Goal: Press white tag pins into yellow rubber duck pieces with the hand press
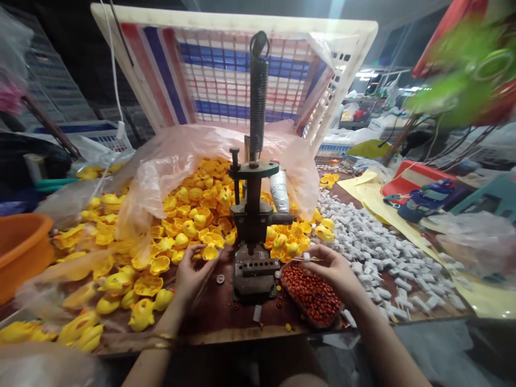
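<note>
My left hand pinches a yellow plastic duck half, its hollow side showing, just left of the press. Between the fingers of my right hand is a small white plastic part with a thin rod, above a tray of small red-brown pieces. A dark metal hand press with a tall spring stands upright between my hands. Yellow duck halves are heaped behind and left of it. Many more white plastic parts are piled to the right.
An orange tub sits at the left edge. A white plastic crate leans behind the heap, with clear plastic sheeting below it. A red container and a blurred green fan are at right. A small round part lies beside the press.
</note>
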{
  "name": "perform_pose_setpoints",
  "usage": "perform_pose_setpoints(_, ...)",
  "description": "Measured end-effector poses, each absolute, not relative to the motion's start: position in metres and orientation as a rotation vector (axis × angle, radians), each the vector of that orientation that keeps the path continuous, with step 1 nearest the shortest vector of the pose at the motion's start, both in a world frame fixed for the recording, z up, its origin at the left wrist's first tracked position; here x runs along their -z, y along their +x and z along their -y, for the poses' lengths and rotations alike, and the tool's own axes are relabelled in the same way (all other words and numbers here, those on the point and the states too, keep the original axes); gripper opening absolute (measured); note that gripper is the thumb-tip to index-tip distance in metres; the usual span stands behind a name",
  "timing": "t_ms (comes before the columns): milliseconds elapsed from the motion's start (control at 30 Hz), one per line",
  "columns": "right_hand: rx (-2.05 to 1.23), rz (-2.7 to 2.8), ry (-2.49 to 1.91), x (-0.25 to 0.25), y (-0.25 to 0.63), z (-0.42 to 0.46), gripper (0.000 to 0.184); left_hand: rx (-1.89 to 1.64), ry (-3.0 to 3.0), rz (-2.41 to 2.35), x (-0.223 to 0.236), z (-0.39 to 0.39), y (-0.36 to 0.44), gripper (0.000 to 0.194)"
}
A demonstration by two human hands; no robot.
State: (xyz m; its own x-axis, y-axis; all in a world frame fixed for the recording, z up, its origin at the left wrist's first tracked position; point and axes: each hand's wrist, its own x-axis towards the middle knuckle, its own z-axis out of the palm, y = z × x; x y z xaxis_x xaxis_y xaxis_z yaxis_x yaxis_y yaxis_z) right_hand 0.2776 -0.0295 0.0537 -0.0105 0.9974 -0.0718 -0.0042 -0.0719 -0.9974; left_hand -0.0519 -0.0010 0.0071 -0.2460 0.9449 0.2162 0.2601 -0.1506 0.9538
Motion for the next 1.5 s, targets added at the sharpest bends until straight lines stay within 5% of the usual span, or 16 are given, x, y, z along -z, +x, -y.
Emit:
perform_pose_setpoints(100, -1.011, 1.574, -1.108, -0.055, 0.233, 0.038, 0.008, -1.273, 1.186, -1.262, -0.024, 0.025, -0.044, 0.038)
perform_pose_setpoints(267, -0.416, 2.012, -0.864, -0.042, 0.181, 0.048, 0.03, -1.107, 1.124, -0.985, -0.042, 0.04, -0.032, 0.036)
perform_pose_setpoints(533, -0.066, 2.179, -0.811, -0.029, 0.185, 0.058, 0.02, -0.989, 1.096, -0.924, -0.049, 0.039, -0.018, 0.049)
perform_pose_setpoints(867, -0.599, 2.008, -0.835, -0.025, 0.18, 0.067, 0.032, -1.085, 0.98, -1.01, -0.044, 0.053, 0.002, 0.049)
perform_pose_setpoints(1067, -0.627, 1.916, -1.105, -0.031, 0.201, 0.059, 0.036, -1.155, 1.232, -1.185, -0.011, 0.068, 0.009, 0.042)
perform_pose_setpoints(1267, -0.327, 2.099, -1.92, -0.021, 0.255, 0.031, 0.023, -1.341, 0.932, -1.29, -0.006, 0.057, -0.001, 0.047)
perform_pose_setpoints(1500, -0.478, 1.993, -1.857, -0.023, 0.261, 0.029, 0.015, -1.369, 0.778, -1.2, -0.021, 0.057, 0.014, 0.042)
